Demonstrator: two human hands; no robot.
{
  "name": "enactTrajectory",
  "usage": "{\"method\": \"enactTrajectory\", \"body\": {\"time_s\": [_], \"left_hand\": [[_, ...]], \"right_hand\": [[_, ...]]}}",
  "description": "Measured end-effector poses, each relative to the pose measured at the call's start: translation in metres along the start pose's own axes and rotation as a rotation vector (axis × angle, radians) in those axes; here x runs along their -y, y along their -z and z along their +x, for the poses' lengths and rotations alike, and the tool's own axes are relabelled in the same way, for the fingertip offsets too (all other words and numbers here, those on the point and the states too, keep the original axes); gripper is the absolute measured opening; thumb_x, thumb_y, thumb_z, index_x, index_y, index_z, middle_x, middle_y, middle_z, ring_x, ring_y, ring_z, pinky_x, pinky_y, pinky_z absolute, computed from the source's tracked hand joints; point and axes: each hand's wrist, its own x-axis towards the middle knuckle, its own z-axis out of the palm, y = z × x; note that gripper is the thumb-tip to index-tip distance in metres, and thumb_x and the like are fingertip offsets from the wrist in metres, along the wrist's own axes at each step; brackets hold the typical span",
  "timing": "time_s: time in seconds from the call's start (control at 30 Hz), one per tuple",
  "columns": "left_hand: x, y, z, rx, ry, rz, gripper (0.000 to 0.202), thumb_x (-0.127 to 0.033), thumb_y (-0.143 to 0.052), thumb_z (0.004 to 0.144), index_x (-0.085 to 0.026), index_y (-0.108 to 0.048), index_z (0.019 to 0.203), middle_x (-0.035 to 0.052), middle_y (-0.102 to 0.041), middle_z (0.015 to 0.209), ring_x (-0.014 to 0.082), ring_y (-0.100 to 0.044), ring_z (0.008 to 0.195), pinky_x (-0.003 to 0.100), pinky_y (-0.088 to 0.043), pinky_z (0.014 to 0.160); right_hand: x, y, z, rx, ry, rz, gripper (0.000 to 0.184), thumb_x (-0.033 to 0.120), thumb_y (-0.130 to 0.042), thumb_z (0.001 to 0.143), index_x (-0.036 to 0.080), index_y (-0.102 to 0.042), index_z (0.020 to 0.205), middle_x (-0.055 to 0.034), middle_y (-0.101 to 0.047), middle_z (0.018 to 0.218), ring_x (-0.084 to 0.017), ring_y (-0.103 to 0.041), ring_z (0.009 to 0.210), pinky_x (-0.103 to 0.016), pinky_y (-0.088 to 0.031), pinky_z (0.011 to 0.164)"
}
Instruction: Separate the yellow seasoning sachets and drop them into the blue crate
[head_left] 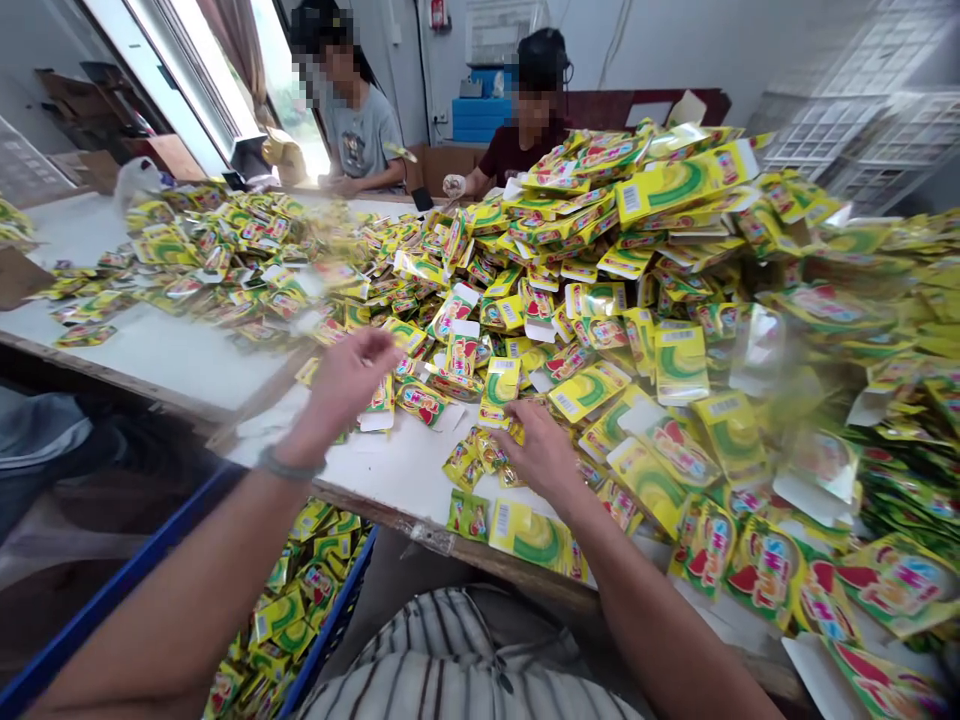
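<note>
My left hand [351, 375], slightly blurred and with a band at its wrist, hovers over the near edge of the pile. Its fingers are curled in, and what they hold, if anything, is hidden. Lower right, my right hand [541, 450] has its fingers bent round a small yellow packet [516, 432]. Just left of it lie several small shiny packets [466, 460]. A flat yellow-green carton [500, 385] with a barcode lies just beyond its fingertips. At the table edge are a green packet [468, 514] and another yellow carton [529, 535].
A high heap of printed cartons [600, 215] covers the right of the white table [360, 465]. More packets [225, 240] are spread at left. Below the edge stands a blue crate [349, 590] filled with packets. Two people [367, 130] sit across the table.
</note>
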Motion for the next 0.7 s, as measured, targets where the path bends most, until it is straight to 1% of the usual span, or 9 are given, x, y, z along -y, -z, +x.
{"method": "enactTrajectory", "body": {"time_s": [0.03,0.1,0.2,0.27,0.37,0.43,0.53,0.6,0.7], "left_hand": [[0.007,-0.016,-0.019,0.114,0.069,-0.040,0.039,-0.047,-0.068,0.076,-0.010,-0.067,0.089,0.0042,-0.066,0.077,0.0142,-0.057,0.071,0.028,-0.046,0.071],[0.021,-0.044,-0.050,0.219,0.183,-0.070,0.029,-0.043,-0.068,0.075,-0.014,-0.067,0.078,0.0047,-0.066,0.071,0.0166,-0.057,0.065,0.028,-0.045,0.064],[0.033,-0.070,-0.073,0.302,0.228,-0.024,0.019,-0.035,-0.064,0.076,-0.017,-0.066,0.073,0.0046,-0.066,0.068,0.0186,-0.057,0.064,0.029,-0.043,0.061],[0.033,-0.077,-0.077,0.344,0.210,0.019,0.020,-0.036,-0.061,0.077,-0.018,-0.066,0.072,0.0045,-0.066,0.069,0.0190,-0.057,0.066,0.029,-0.042,0.062],[0.025,-0.083,-0.081,0.356,0.189,0.034,0.024,-0.041,-0.060,0.079,-0.018,-0.068,0.078,0.0042,-0.068,0.074,0.0189,-0.057,0.068,0.029,-0.042,0.064],[0.019,-0.088,-0.086,0.397,0.154,-0.001,0.027,-0.044,-0.063,0.078,-0.018,-0.069,0.084,0.0032,-0.069,0.078,0.0177,-0.057,0.068,0.028,-0.042,0.063],[0.016,-0.099,-0.094,0.421,0.119,-0.097,0.025,-0.043,-0.065,0.077,-0.018,-0.068,0.080,0.0005,-0.066,0.074,0.0147,-0.054,0.066,0.024,-0.039,0.060],[0.019,-0.105,-0.097,0.352,0.153,-0.187,0.026,-0.043,-0.066,0.077,-0.017,-0.064,0.074,-0.0008,-0.062,0.068,0.0131,-0.052,0.064,0.023,-0.038,0.059],[0.022,-0.108,-0.100,0.265,0.303,-0.375,0.032,-0.046,-0.071,0.071,-0.016,-0.060,0.075,-0.0014,-0.059,0.067,0.0121,-0.052,0.062,0.023,-0.041,0.060]], "right_hand": [[0.002,0.000,-0.001,0.070,0.034,-0.060,0.035,0.034,-0.066,0.083,0.014,-0.057,0.111,-0.0123,-0.064,0.100,-0.028,-0.056,0.096,-0.039,-0.044,0.084],[0.005,-0.002,-0.004,0.212,0.051,-0.152,0.052,0.030,-0.073,0.077,0.011,-0.054,0.121,-0.0147,-0.064,0.104,-0.032,-0.053,0.101,-0.041,-0.043,0.087],[0.001,-0.003,-0.005,0.306,-0.050,-0.124,0.049,0.022,-0.076,0.074,0.012,-0.057,0.118,-0.0146,-0.064,0.107,-0.030,-0.053,0.102,-0.038,-0.042,0.086],[-0.003,-0.002,-0.004,0.274,-0.114,-0.013,0.032,0.020,-0.072,0.077,0.014,-0.062,0.107,-0.0115,-0.064,0.104,-0.026,-0.055,0.097,-0.035,-0.042,0.082],[-0.004,0.000,-0.004,0.213,-0.122,0.202,0.015,0.021,-0.068,0.079,0.017,-0.063,0.092,-0.0051,-0.063,0.090,-0.019,-0.056,0.083,-0.029,-0.040,0.073],[-0.001,-0.002,-0.006,0.214,-0.117,0.344,0.017,0.023,-0.070,0.076,0.018,-0.062,0.090,-0.0016,-0.060,0.082,-0.016,-0.053,0.076,-0.027,-0.039,0.069],[0.003,-0.005,-0.007,0.218,-0.181,0.565,0.035,0.030,-0.075,0.069,0.018,-0.056,0.096,0.0011,-0.057,0.079,-0.015,-0.052,0.072,-0.026,-0.041,0.065],[0.003,-0.005,-0.007,0.219,-0.265,0.713,0.044,0.037,-0.076,0.065,0.018,-0.055,0.097,0.0010,-0.058,0.080,-0.015,-0.053,0.073,-0.026,-0.043,0.065],[0.002,0.002,-0.005,0.296,-0.325,0.832,0.035,0.045,-0.069,0.071,0.016,-0.058,0.087,-0.0003,-0.059,0.075,-0.015,-0.054,0.069,-0.027,-0.043,0.064]]}}
